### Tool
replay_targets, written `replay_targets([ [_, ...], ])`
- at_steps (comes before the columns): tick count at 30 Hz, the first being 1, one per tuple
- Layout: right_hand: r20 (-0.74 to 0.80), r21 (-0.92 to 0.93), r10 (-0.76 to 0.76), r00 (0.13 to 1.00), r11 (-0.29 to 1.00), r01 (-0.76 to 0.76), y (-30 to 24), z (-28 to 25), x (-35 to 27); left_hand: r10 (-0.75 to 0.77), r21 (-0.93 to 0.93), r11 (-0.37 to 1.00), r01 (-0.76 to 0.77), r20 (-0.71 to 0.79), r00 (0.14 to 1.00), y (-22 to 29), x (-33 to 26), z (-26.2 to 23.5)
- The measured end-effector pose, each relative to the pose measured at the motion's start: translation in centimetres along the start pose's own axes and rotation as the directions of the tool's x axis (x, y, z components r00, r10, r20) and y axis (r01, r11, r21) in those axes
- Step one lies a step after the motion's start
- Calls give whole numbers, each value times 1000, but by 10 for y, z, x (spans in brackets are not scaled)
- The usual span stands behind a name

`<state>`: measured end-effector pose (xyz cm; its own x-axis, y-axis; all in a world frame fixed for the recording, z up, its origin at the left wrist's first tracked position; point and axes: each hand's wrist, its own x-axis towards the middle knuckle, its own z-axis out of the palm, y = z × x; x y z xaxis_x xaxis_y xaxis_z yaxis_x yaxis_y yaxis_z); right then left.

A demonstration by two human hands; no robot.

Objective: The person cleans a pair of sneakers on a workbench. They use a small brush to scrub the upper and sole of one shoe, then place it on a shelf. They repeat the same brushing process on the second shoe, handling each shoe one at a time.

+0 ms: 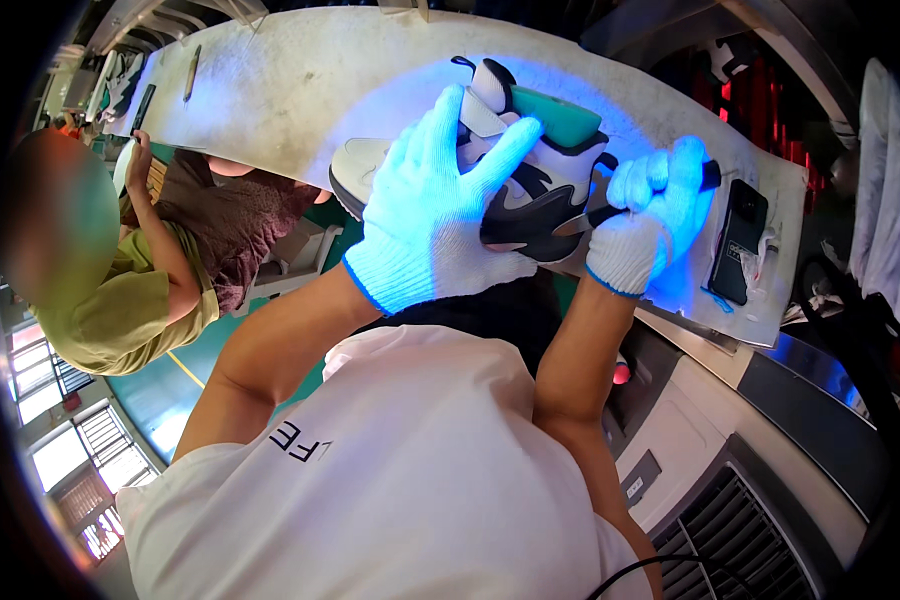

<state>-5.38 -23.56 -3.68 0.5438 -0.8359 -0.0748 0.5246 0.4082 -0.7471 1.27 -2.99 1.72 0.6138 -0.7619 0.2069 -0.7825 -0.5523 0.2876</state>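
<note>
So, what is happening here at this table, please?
A person in white knit gloves works on a white and black sneaker at a long pale table, under bluish light. The left hand grips the shoe from above and steadies it. The right hand holds a thin dark tool with its tip against the shoe's side. A dark phone lies on the table to the right. Another person in a green shirt sits at the left.

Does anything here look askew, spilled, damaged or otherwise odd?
Nothing looks spilled or damaged. The one unusual thing is a strong blue glow over the gloved left hand, right hand and the black-and-white sneaker held on the pale worktable. A dark phone lies flat beside them.
</note>
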Motion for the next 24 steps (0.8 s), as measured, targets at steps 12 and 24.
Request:
replay_targets([
  [12, 188, -161, 5, 982, 987, 25, -20, 21, 30, 76, 20, 997, -76, -14, 997, -2, -3, -5],
  [24, -246, 184, 265, 932, 957, -224, 27, -26, -52, 32, -143, 989, -41, -65, 997, -7, -7, -4],
])
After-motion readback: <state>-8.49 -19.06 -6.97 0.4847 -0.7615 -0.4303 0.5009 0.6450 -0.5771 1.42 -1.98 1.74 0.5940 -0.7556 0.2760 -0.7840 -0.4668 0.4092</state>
